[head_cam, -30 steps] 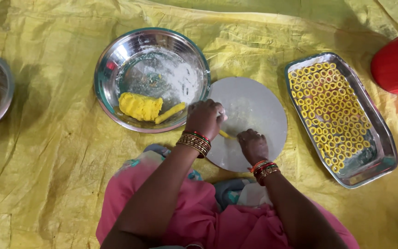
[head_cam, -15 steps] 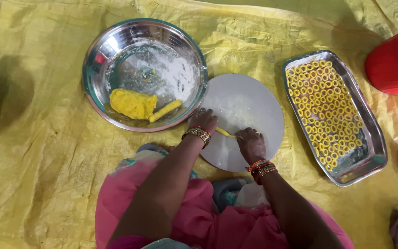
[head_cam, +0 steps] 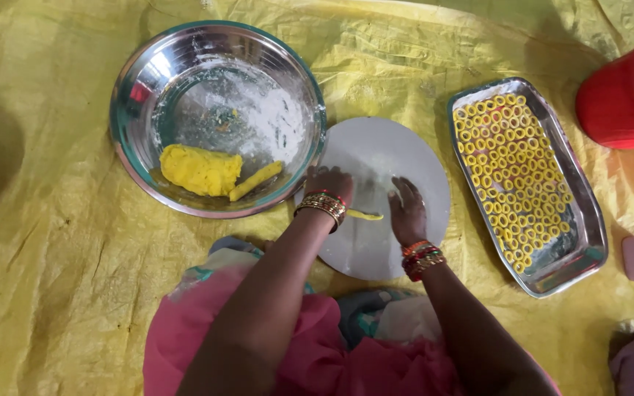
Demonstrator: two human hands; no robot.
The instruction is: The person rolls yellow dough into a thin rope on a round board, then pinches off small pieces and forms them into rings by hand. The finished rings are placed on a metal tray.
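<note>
Two hands work together on the round white board [head_cam: 376, 158] in front of us. Our left hand [head_cam: 328, 185] is curled loosely, palm down, over one end of a thin yellow dough strip [head_cam: 365, 215]; we cannot tell whether the fingers pinch it or only press on it. Our right hand [head_cam: 407, 211] lies flat and open on the board, just to the right of the strip's free end and holding nothing.

To roll this well, we judge that both palms should press lightly and evenly, so the strip stays the same thickness along its length and does not flatten or break. Keeping it near the middle of the board, between the hands, stops it sliding off the edge toward our lap.

Up and to the left of the left hand stands a steel bowl [head_cam: 141, 88], dusted with flour, holding a lump of yellow dough [head_cam: 199, 170] and a shorter roll [head_cam: 256, 180] beside it. To the right of the right hand, a steel tray [head_cam: 585, 249] is packed with small yellow rings [head_cam: 515, 169]; matching their thickness seems the sensible guide.
</note>
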